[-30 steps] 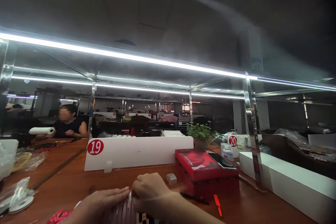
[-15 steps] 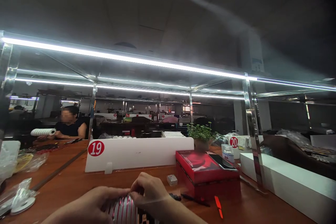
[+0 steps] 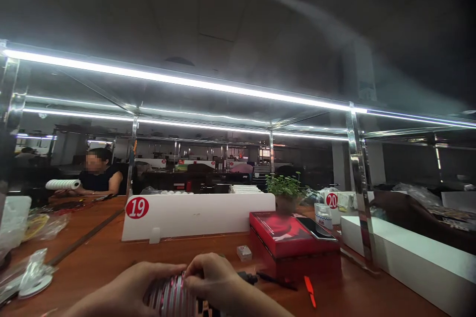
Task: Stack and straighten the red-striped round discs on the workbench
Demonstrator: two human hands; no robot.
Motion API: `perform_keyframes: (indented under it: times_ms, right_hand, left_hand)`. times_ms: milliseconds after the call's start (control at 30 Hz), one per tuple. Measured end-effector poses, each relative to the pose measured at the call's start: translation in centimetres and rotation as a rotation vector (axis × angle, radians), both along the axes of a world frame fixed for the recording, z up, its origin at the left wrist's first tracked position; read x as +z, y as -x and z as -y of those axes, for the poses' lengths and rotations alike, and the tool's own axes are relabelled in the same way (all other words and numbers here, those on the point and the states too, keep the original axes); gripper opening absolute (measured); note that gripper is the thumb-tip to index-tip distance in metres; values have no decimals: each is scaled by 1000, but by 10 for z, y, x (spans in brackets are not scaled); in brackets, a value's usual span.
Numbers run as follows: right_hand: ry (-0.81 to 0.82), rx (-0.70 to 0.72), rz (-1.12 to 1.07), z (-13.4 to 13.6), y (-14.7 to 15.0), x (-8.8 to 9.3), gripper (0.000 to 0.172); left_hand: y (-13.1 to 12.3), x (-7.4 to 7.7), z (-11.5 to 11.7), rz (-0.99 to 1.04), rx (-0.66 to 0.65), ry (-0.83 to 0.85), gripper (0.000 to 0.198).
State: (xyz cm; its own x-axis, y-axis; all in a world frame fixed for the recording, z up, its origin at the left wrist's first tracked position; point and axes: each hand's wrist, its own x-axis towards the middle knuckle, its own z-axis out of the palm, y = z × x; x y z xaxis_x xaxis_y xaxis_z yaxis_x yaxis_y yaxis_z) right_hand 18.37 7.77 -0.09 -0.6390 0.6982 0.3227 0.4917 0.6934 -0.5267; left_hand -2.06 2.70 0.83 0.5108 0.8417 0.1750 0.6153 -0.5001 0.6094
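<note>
My left hand (image 3: 143,282) is wrapped around a ridged roll (image 3: 171,298) with silver-grey and pink stripes, at the bottom of the head view. The thumb lies along its top edge. My right hand (image 3: 211,275) is closed in a pinch at the upper right edge of the roll, against the left thumb tip. Whatever those fingertips pinch is too small or hidden to make out. The lower part of the roll runs out of the picture. Just beyond the right wrist lie a black tool-like object (image 3: 247,277) and a small clear box (image 3: 244,252).
A red box (image 3: 275,242) with a phone (image 3: 316,228) on it stands to the right, near an orange strip (image 3: 310,291). A white divider (image 3: 208,215) crosses the back. Plastic-wrapped spools (image 3: 35,282) lie left. A co-worker (image 3: 100,176) sits beyond.
Both hands and the roll have sunk very slightly in the picture. The right hand keeps its pinch at the roll's edge, and the left still holds the roll.
</note>
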Motion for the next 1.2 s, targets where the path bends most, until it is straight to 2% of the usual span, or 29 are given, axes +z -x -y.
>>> perform_keyframes:
  times_ms: [133, 300, 567, 867, 1067, 1200]
  right_hand:
    - [-6, 29, 49, -3, 0, 1, 25]
    - [-53, 36, 118, 3, 2, 12, 27]
    - [-77, 48, 167, 8, 2, 16, 26]
    - [-24, 59, 69, 3, 1, 8, 24]
    - [-168, 36, 190, 11, 4, 16, 19]
    - [-221, 41, 225, 12, 3, 14, 16]
  left_hand:
    - [-3, 0, 1, -54, 38, -43, 75]
    - [-2, -4, -2, -19, 34, -16, 63]
    - [-3, -2, 0, 1, 26, 7, 59]
    - [-2, -1, 1, -18, 41, -10, 68]
    - [-2, -2, 0, -23, 26, -22, 72]
    - [0, -4, -2, -1, 2, -18, 77]
